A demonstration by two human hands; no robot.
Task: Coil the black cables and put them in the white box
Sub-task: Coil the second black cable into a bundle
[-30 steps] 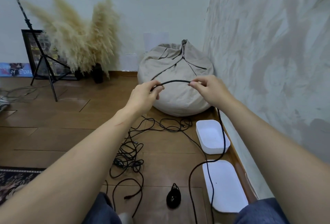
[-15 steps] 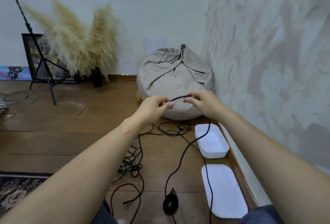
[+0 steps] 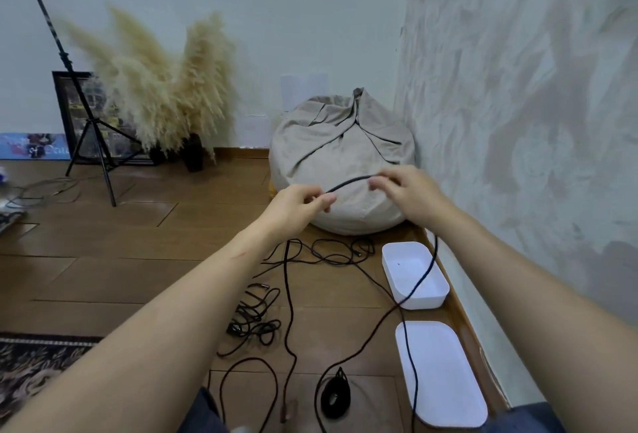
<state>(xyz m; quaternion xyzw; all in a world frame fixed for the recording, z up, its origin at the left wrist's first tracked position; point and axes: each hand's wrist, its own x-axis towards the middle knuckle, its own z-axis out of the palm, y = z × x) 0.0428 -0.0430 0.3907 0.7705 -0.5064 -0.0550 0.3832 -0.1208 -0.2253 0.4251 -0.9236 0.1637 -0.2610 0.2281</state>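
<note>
A thick black cable [image 3: 348, 183] arches between my two raised hands in front of the beanbag. My left hand [image 3: 297, 204] pinches one end of the arch. My right hand [image 3: 405, 192] grips the other end, and from it the cable hangs down across the open white box [image 3: 397, 272] and its flat white lid [image 3: 445, 381]. Another strand drops from my left hand to the floor. Several thinner black cables [image 3: 255, 315] lie tangled on the wooden floor below my left arm.
A beige beanbag [image 3: 341, 142] fills the corner against the textured right wall. A small coiled black cable [image 3: 335, 396] lies near my knees. Pampas grass, a framed picture and a tripod [image 3: 91, 135] stand at the back left; a patterned rug [image 3: 31, 367] lies at the lower left.
My hands came close together half a second ago and have now spread apart again, lengthening the arch of cable. The hanging cable has swung across the white box. The view shifted slightly.
</note>
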